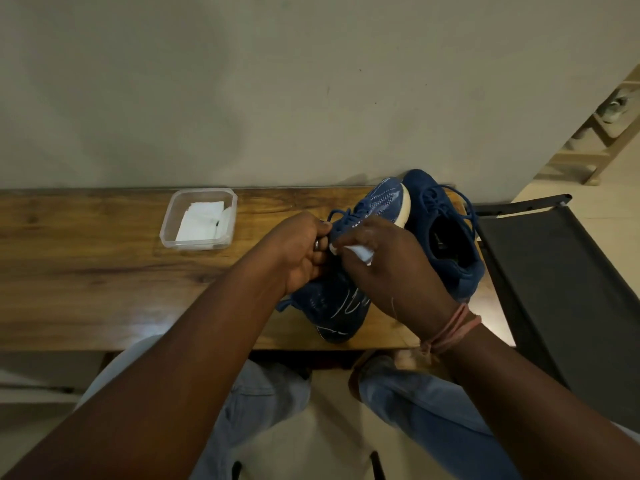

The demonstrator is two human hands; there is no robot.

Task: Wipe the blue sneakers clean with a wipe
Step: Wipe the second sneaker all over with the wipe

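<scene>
Right hand (388, 268) pinches a limp white wipe (358, 252) against the light, soft-knit blue mesh sneaker (332, 303), which the left hand (301, 254) beside it grips at the firmer collar.

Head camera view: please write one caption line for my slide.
Left hand holds a blue sneaker while right hand rubs it with a white wipe; second sneaker waits beside.

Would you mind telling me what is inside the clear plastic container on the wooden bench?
The clear plastic container holds a stack of folded white wipes, with a small dark speck on them. How many wipes there are, and anything beneath them, cannot be seen.
</scene>
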